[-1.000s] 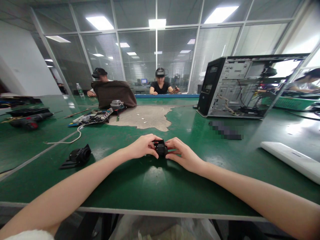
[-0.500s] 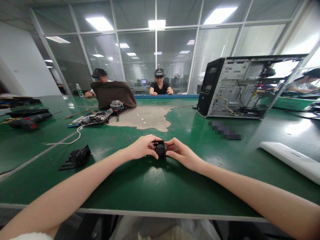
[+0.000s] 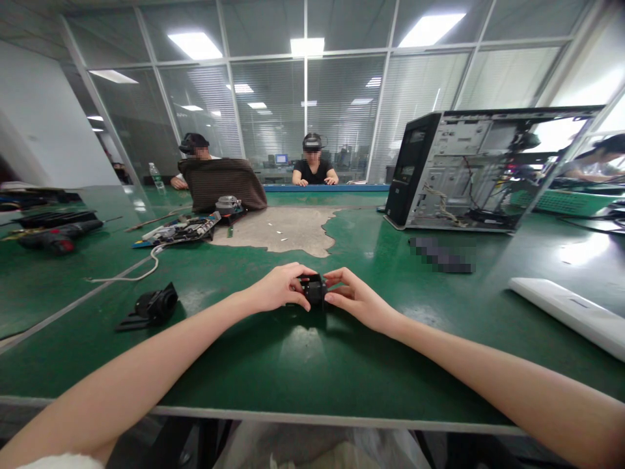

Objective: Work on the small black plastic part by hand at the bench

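A small black part with a ribbed round barrel and a flat flange (image 3: 315,290), like a lens mount, is between my hands just above or on the green tabletop; I cannot tell if it touches. My left hand (image 3: 280,287) wraps its thumb and fingers round the barrel's left side. From the right, the thumb and fingertips of my right hand (image 3: 355,298) pinch at the flange. A similar black part (image 3: 152,306), with a round opening and flat prongs, lies beside my left forearm.
An opened computer case (image 3: 454,176) stands at the back right. A white flat panel (image 3: 569,312) lies at right. Circuit boards (image 3: 180,229), a cable (image 3: 153,264) and a cordless drill (image 3: 61,236) lie at left. People sit across the green table (image 3: 312,378).
My right fingers have loosened and shifted very slightly at the flange. My left hand and the black part stay almost where they were.
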### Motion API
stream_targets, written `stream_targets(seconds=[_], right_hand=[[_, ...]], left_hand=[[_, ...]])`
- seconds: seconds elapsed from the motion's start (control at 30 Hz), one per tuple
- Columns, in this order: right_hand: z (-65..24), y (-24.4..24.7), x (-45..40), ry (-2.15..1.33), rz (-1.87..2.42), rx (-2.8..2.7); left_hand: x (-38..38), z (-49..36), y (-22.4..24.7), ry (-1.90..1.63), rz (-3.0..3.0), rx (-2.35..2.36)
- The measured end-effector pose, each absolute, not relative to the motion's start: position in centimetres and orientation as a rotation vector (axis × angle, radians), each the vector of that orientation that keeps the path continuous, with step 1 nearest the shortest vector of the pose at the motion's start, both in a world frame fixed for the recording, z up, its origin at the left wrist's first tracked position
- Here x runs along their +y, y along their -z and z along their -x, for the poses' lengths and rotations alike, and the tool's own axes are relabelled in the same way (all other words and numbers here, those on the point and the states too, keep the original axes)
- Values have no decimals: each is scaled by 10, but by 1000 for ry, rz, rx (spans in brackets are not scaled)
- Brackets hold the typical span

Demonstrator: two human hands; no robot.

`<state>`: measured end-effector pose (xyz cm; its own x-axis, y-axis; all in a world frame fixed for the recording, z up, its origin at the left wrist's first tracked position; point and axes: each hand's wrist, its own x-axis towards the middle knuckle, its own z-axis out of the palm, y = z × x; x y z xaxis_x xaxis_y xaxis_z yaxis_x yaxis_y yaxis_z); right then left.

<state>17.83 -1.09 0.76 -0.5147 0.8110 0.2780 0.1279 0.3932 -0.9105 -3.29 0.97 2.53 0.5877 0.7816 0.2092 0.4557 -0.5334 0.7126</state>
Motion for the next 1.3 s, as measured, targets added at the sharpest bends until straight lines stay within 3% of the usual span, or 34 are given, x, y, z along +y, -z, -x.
stream_targets(seconds=[0.6,1.03,1.3], right_hand=[[-179,-6,-11,-1151,763,-1927],[-181,-2,-14,-910,647,-2051],[-177,-8,-12,-1091,761,-1922]], left_hand=[[11,34,-24,-706,-2242,978],[11,34,-24,-700,-2249,980],[11,34,-25,-682,-2282,987]])
